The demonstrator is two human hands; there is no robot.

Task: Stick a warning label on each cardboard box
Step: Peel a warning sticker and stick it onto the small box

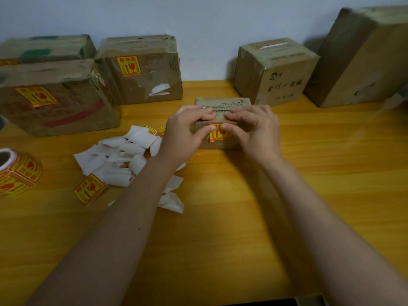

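Thumbs pressed the warning label (218,132) flat on the small box's (223,107) near face, mid-bench (220,217). We curled left hand (187,129) and right hand (251,127) round it, grip steadying it. Right of it, two boxes (276,69) unlabelled.

Dim even light, soft focus, wide-angle bending at edges

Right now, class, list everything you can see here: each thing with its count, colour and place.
small box: one, brown, table centre, held
label on it: one, yellow-red, near face
labelled boxes: three, brown, back left
unlabelled boxes: two, brown, back right
label roll: one, yellow-red, left edge
loose label: one, yellow-red, by the scraps
backing scraps: many, white, left of centre
table: one, yellow wood
left hand, right hand: fingers holding the small box
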